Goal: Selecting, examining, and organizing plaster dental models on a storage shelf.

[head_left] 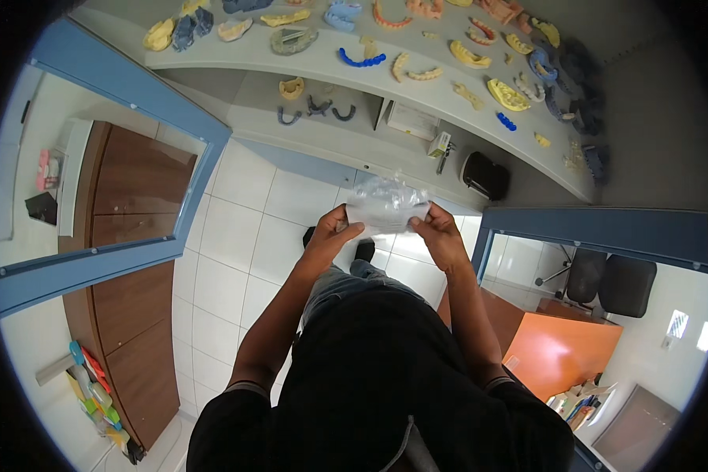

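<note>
Between both hands, in front of my body, is a crinkled clear plastic bag (389, 191) with a white paper slip against its near side. My left hand (330, 240) pinches its left edge, thumb on top. The right edge is pinched the same way by my right hand (444, 237). What the bag contains, if anything, I cannot make out. Just beyond it is the front edge of a grey cabinet shelf (413, 178).
Dental models and arches, such as a yellow one (508, 95) and a blue one (362, 58), cover the upper shelf (322, 77). Below lie a small box (439, 144) and a black case (484, 175). Blue-framed glass doors (102, 266) stand open on both sides.
</note>
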Available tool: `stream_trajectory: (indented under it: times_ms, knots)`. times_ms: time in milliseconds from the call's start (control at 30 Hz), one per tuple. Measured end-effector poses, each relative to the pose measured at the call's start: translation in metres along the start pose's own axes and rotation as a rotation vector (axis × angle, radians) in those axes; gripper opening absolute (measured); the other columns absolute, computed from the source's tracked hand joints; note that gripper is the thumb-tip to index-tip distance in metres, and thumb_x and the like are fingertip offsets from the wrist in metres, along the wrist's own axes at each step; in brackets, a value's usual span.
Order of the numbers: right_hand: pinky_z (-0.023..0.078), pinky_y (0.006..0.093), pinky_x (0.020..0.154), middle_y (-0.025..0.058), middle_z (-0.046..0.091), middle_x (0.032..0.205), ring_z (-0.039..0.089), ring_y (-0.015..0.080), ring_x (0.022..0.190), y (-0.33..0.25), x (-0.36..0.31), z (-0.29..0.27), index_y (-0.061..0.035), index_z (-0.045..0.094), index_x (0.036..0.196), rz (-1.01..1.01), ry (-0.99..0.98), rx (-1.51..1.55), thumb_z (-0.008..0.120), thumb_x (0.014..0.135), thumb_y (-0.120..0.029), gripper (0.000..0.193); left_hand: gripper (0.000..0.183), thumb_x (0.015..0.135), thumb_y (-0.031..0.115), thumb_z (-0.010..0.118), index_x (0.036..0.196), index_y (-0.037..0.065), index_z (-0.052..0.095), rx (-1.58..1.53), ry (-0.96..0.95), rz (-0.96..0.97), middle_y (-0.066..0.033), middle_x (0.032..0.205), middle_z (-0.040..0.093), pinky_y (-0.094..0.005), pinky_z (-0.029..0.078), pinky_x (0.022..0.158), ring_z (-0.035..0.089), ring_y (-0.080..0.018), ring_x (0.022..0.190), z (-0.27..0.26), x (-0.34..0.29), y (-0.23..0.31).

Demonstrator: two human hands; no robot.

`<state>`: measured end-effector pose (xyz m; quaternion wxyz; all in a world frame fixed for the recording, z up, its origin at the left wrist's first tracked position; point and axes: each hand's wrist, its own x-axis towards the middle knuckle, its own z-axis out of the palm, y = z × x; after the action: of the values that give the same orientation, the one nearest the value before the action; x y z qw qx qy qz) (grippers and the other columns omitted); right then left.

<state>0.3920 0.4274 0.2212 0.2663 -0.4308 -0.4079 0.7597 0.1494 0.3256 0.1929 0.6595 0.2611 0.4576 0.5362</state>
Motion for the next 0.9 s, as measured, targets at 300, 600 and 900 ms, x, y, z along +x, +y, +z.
stream_trajectory:
  times_ms: [300, 600, 900]
  knots:
    - [0.04, 0.0357, 0.112, 0.0112, 0.068, 0.129, 0.06, 0.026, 0.124, 0.006, -0.004, -0.014, -0.0018, 0.077, 0.084, -0.291, -0.026, -0.155, 0.047, 0.071, 0.024, 0.042, 0.04, 0.069, -0.019, 0.048, 0.082, 0.006, 0.077, 0.523, 0.167, 0.406, -0.0059, 0.154, 0.048, -0.0281, 0.043, 0.093, 0.048, -0.0142, 0.087, 0.0, 0.008, 0.005]
    - [0.048, 0.0296, 0.088, 0.004, 0.068, 0.103, 0.061, 0.0162, 0.093, 0.005, 0.0, -0.025, -0.002, 0.074, 0.087, -0.07, -0.006, -0.058, 0.049, 0.088, 0.017, 0.031, 0.04, 0.076, -0.021, 0.054, 0.082, 0.009, 0.078, 0.521, 0.2, 0.465, -0.0066, 0.15, 0.05, -0.0281, 0.045, 0.086, 0.048, -0.0117, 0.082, -0.001, 0.013, 0.0]
    - [0.054, 0.0345, 0.091, 0.0078, 0.063, 0.114, 0.061, 0.0176, 0.102, -0.004, -0.004, -0.02, -0.0058, 0.06, 0.118, 0.01, -0.033, 0.045, 0.063, 0.1, -0.011, 0.019, 0.042, 0.073, -0.02, 0.052, 0.087, 0.008, 0.079, 0.6, 0.275, 0.463, -0.0082, 0.146, 0.053, -0.0285, 0.046, 0.086, 0.05, -0.0134, 0.082, 0.007, 0.016, -0.009]
